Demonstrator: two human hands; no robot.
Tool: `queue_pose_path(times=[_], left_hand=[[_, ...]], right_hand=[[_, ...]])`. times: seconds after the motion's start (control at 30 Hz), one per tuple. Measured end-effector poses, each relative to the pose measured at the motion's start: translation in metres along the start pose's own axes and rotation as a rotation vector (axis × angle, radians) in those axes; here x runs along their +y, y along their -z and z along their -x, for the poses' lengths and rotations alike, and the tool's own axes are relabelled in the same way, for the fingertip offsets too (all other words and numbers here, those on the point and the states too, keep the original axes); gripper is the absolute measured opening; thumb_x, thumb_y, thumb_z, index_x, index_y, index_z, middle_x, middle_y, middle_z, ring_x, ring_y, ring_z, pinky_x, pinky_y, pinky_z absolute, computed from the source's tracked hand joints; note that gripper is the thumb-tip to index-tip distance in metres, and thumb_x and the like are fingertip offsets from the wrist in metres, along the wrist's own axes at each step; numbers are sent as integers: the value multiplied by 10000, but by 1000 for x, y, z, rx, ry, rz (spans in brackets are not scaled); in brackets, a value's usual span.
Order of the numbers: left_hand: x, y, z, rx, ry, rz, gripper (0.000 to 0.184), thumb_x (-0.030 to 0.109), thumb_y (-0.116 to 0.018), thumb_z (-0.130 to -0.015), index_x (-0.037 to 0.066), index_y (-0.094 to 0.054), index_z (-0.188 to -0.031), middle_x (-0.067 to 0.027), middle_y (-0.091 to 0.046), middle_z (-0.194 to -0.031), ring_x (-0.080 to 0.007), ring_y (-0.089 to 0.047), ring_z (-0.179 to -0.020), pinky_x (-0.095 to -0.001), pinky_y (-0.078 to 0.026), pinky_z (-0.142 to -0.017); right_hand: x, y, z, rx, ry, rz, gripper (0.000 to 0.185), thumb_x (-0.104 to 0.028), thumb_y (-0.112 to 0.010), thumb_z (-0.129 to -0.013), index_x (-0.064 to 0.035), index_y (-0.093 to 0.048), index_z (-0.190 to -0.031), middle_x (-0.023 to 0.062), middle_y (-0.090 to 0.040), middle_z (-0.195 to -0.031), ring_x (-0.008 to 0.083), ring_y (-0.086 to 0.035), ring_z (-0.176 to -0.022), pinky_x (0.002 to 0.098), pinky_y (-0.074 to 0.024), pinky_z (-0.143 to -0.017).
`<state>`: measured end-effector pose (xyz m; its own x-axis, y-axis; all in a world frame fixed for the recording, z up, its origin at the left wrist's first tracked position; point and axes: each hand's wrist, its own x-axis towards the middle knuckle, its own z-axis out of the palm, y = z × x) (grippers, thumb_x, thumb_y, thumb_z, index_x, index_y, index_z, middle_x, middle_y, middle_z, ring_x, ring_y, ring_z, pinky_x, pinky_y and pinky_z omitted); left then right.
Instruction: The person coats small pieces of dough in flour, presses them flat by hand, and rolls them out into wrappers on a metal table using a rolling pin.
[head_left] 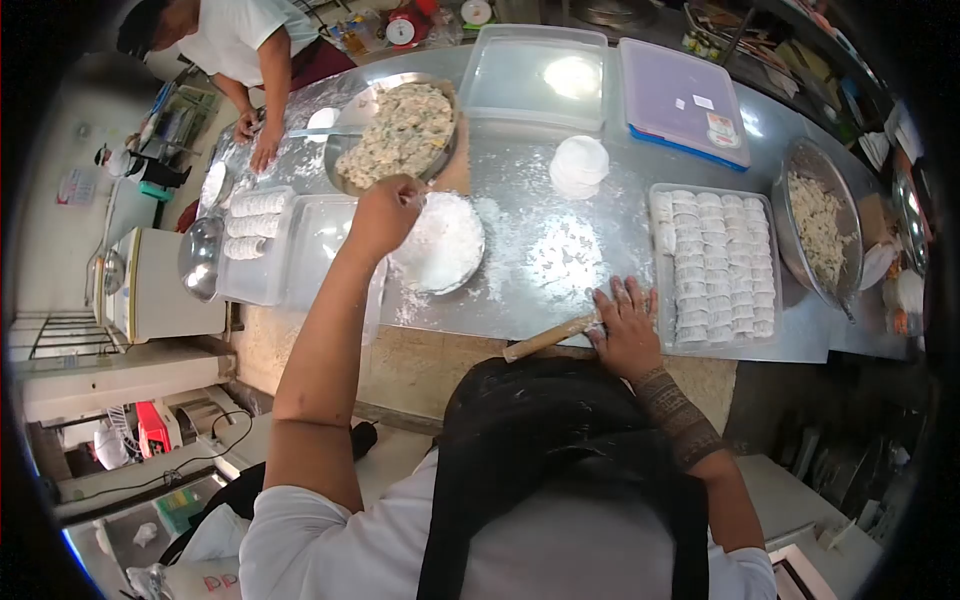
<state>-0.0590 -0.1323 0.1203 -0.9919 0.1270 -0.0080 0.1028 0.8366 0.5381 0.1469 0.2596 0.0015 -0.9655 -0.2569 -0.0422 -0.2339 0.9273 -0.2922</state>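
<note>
My left hand (392,217) is raised with curled fingers between a metal bowl of chunky filling (400,130) and a round dish of white flour (440,245). Whatever its fingers may hold is hidden. Flat on the metal table, my right hand (628,325) has its fingers spread. A wooden rolling pin (548,337) lies at the table's front edge, its far end against my right thumb. Ahead of that hand is a floury patch (565,255), with a stack of round white dough wrappers (578,167) beyond it.
Right of my right hand stands a tray of floured dumplings in rows (722,265). Beyond it is a steel bowl of pale filling (822,225). A purple-lidded container (683,100) and a clear container (535,75) sit at the back. A co-worker (245,50) works at the far left.
</note>
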Motion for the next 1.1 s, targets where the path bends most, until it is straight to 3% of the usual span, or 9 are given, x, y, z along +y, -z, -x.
queue_pose_path(times=[0.03,0.17,0.37,0.57,0.67,0.77,0.87,0.97,1.1], left_hand=[[-5,5,7,-33,-32,-106,237,129,-774,-920,18,-768,-1129,-140,-787,-1010,-243,-749,-881,-368,-580,-828],[-35,-29,28,-79,-288,-211,356,157,-818,-853,35,-748,-1180,-211,-754,-1149,-384,-725,-1050,-456,-578,-940],[-40,-65,23,-82,-232,-248,331,110,-778,-827,59,-729,-1151,-229,-716,-1094,-424,-689,-1069,-494,-560,-957],[-35,-49,29,-234,-277,-194,289,83,-741,-853,52,-725,-1140,-220,-708,-1155,-409,-689,-1099,-495,-560,-962],[-39,-49,20,-290,-75,-71,302,60,-713,-864,78,-730,-1165,-216,-705,-1217,-402,-683,-1149,-498,-550,-994],[-34,-46,22,-177,-158,-238,336,51,-692,-873,110,-734,-1202,-218,-704,-1256,-397,-681,-1183,-495,-544,-1016],[-30,-45,29,-276,-296,-251,359,55,-688,-880,131,-733,-1228,-217,-704,-1260,-403,-682,-1179,-493,-540,-1028],[-34,-56,27,-259,-317,-300,372,72,-707,-867,112,-732,-1236,-204,-712,-1226,-375,-706,-1121,-472,-563,-990],[-47,-57,20,-144,-131,-39,362,112,-758,-828,67,-720,-1186,-187,-722,-1173,-333,-728,-1021,-440,-587,-931]], right_hand=[[0,0,0,19,2,5,707,-492,-685,-977,-153,-509,-1572,210,-431,-1664,416,-275,-1607,688,-84,-1297],[-2,-1,1,67,11,8,670,-467,-700,-963,-142,-550,-1530,223,-472,-1622,438,-338,-1567,691,-122,-1288],[-4,-7,3,119,14,40,639,-447,-686,-975,-132,-554,-1516,230,-486,-1600,442,-350,-1554,681,-149,-1280],[-7,-5,3,129,-17,45,621,-448,-673,-990,-130,-556,-1510,230,-494,-1589,449,-355,-1550,662,-169,-1279],[-6,-9,4,150,-17,48,618,-449,-677,-989,-131,-559,-1506,232,-498,-1585,449,-366,-1544,648,-169,-1285],[-7,-7,4,151,-30,26,617,-448,-683,-985,-131,-564,-1501,232,-509,-1577,450,-374,-1540,639,-170,-1287],[-7,-4,3,133,-31,11,617,-444,-683,-985,-123,-567,-1498,239,-514,-1573,449,-369,-1543,635,-172,-1287],[-6,-4,3,126,-23,3,621,-446,-684,-985,-109,-568,-1494,249,-512,-1574,444,-366,-1546,641,-174,-1283],[-2,-4,2,101,-5,-15,624,-439,-681,-988,-102,-562,-1500,251,-506,-1578,445,-364,-1545,643,-177,-1278]])
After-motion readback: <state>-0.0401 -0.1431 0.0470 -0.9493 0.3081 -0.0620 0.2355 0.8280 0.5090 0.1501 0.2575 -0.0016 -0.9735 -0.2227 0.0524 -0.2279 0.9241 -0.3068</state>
